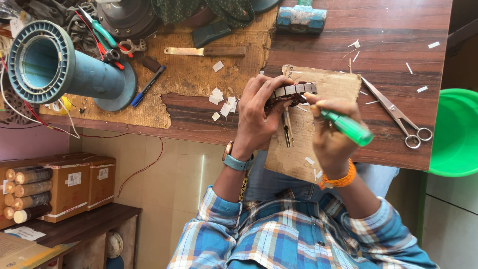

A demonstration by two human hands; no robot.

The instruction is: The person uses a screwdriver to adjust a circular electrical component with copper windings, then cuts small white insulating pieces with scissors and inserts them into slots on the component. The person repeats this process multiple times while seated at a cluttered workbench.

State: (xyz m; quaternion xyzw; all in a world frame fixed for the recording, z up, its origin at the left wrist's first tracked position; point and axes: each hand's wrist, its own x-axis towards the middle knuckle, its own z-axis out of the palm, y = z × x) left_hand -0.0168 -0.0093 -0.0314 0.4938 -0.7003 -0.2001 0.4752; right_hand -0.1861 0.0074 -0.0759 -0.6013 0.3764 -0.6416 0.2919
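Metal ring (294,89) btwn both hands

Lower half of the ring-shaped metal part (294,90) hidden behind the left hand (259,114). Tool tip lost behind the right hand (331,134); only the green handle (348,128) showing. Green tub (455,132) cut off at right edge.

Bright, even daylight fills the view, strongest on the right, where the green tub (455,132) glows and the pale wall washes out. The wooden worktop (393,30) shows a soft sheen and short, faint shadows. Focus is fairly sharp at centre, softer toward the dim lower left corner.
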